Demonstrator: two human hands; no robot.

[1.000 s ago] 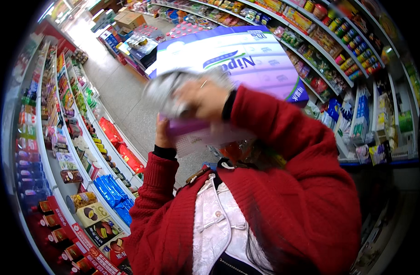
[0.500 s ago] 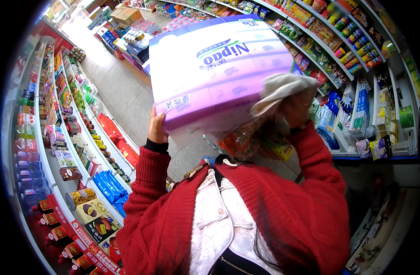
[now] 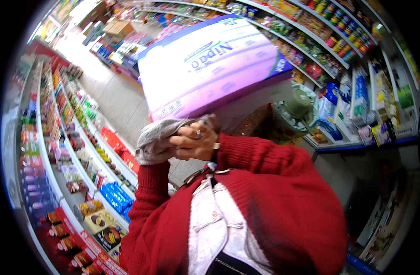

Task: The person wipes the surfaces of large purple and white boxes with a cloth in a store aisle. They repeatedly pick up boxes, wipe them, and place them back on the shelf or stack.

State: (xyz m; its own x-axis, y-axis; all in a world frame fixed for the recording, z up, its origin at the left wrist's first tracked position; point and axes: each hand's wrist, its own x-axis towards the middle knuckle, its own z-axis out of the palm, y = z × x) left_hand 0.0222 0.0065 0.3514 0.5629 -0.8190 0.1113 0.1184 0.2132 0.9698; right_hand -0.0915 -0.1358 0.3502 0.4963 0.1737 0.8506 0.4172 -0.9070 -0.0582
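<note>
A large plastic-wrapped pack of tissues [image 3: 210, 68], white and purple, is held up tilted in front of me. My left hand [image 3: 150, 118] is at its near left corner, mostly hidden behind a grey cloth [image 3: 157, 140]; the left forearm reaches up to that corner. My right hand [image 3: 196, 142], a ring on one finger, is closed on the cloth and presses it against the corner of the pack. The right forearm crosses in front of my chest, below the pack's near side.
Shelves of packaged goods [image 3: 83, 137] curve along the left, with blue packets [image 3: 116, 197] on them. More snack shelves [image 3: 306, 36] stand at the far right. A green plastic container [image 3: 298, 104] sits below the pack's right end. Cardboard boxes [image 3: 118, 28] are stacked beyond the aisle.
My right hand has carried the cloth from the pack's right end leftward to its near left corner, covering most of my left hand. The pack has shifted slightly left.
</note>
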